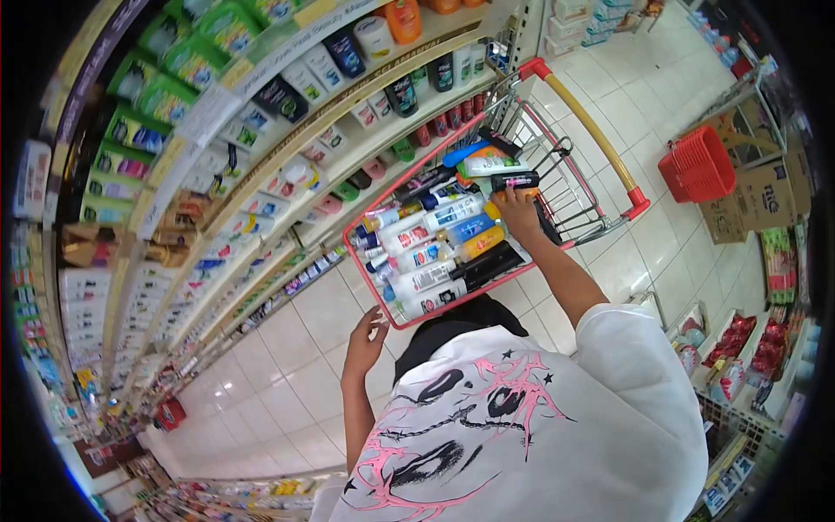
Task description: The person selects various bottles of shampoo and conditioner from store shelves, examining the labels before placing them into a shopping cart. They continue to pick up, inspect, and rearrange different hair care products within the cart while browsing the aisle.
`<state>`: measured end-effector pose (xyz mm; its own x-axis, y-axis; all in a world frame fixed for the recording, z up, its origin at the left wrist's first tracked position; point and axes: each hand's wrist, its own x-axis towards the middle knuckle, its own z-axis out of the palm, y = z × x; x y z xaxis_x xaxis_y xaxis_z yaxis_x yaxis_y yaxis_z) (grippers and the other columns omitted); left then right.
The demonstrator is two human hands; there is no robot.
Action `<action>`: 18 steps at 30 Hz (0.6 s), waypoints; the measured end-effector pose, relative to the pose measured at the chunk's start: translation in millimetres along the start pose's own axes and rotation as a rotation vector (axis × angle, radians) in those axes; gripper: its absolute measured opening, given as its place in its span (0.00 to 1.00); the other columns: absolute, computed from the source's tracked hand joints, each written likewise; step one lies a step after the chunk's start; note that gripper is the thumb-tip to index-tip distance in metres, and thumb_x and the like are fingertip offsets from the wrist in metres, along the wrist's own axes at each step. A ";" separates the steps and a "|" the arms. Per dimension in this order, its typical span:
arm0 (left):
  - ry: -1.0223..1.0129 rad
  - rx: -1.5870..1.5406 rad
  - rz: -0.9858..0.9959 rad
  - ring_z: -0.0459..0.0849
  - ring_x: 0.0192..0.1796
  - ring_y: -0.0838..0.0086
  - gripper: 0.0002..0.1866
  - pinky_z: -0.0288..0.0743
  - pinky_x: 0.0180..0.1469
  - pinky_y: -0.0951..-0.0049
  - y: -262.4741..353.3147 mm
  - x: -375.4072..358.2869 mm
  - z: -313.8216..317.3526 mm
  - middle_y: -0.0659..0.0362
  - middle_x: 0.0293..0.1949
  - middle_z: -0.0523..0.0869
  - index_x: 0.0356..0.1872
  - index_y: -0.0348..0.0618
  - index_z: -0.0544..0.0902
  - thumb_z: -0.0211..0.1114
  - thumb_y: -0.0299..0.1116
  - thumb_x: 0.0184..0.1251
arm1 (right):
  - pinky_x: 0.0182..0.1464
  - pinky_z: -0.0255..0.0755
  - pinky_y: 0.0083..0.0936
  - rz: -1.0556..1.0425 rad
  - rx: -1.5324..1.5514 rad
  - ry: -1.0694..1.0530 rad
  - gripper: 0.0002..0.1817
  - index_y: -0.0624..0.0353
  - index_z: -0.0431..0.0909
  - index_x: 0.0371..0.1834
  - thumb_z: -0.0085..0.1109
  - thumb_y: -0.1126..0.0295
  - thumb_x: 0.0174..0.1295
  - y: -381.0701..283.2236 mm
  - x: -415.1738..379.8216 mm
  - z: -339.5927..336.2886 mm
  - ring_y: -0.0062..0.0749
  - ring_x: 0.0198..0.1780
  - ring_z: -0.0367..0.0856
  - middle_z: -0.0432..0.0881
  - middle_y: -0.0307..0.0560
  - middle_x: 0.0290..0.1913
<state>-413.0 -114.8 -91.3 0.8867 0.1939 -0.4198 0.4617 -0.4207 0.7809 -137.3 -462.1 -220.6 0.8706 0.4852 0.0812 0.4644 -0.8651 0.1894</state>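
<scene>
A shopping cart [350, 252] with a red rim stands before me, filled with bottles lying on their sides. Inside it my right hand [519, 215] is closed over an orange bottle [493, 210], much of which the fingers cover. Close to that hand lie a black bottle [515, 180] and a white and green bottle [494, 166]. Further along are a yellow bottle [481, 243], a blue bottle [470, 228] and several white bottles, one of them [426, 255] with a blue label. My left hand [368, 337] hangs beside the cart's near corner, fingers loosely bent and apart, holding nothing.
Shelves [287, 187] of bottles and tubes run along the left. The cart's yellow handle [591, 130] is at the upper right. Beyond it are a red basket [698, 165] and cardboard boxes [765, 196]. Pale floor tiles [296, 348] lie around the cart. Goods racks [739, 374] stand at lower right.
</scene>
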 end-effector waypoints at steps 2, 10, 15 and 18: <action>0.036 -0.009 0.033 0.85 0.49 0.69 0.25 0.76 0.55 0.68 -1.2 -13.5 9.9 0.50 0.54 0.83 0.66 0.40 0.72 0.63 0.35 0.71 | 0.58 0.67 0.46 -0.090 -0.021 -0.056 0.21 0.37 0.73 0.61 0.53 0.67 0.63 6.5 6.6 -7.5 0.40 0.61 0.72 0.71 0.46 0.60; 0.164 -0.293 0.002 0.84 0.50 0.71 0.23 0.76 0.54 0.72 4.1 -43.9 52.7 0.51 0.53 0.84 0.65 0.39 0.73 0.62 0.33 0.71 | 0.58 0.69 0.41 -0.210 0.318 -0.024 0.36 0.50 0.70 0.59 0.74 0.60 0.43 36.1 -3.6 -75.0 0.41 0.61 0.74 0.77 0.44 0.56; 0.116 -0.298 0.101 0.83 0.55 0.70 0.24 0.75 0.57 0.69 72.3 -6.8 91.0 0.51 0.55 0.83 0.65 0.40 0.73 0.63 0.32 0.70 | 0.45 0.77 0.45 0.056 0.800 -0.009 0.36 0.55 0.70 0.55 0.75 0.55 0.43 49.9 2.4 -104.6 0.50 0.42 0.84 0.83 0.56 0.40; 0.156 -0.237 0.274 0.80 0.58 0.67 0.27 0.76 0.56 0.69 129.8 30.4 130.2 0.51 0.59 0.80 0.65 0.39 0.73 0.66 0.36 0.68 | 0.41 0.79 0.31 0.088 1.143 -0.073 0.35 0.59 0.72 0.52 0.76 0.53 0.44 65.6 5.3 -158.9 0.41 0.40 0.86 0.84 0.55 0.36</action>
<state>-329.4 -279.0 -62.9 0.9626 0.2429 -0.1199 0.1844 -0.2631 0.9470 -127.9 -496.1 -52.3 0.8974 0.4411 -0.0141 0.2444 -0.5234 -0.8163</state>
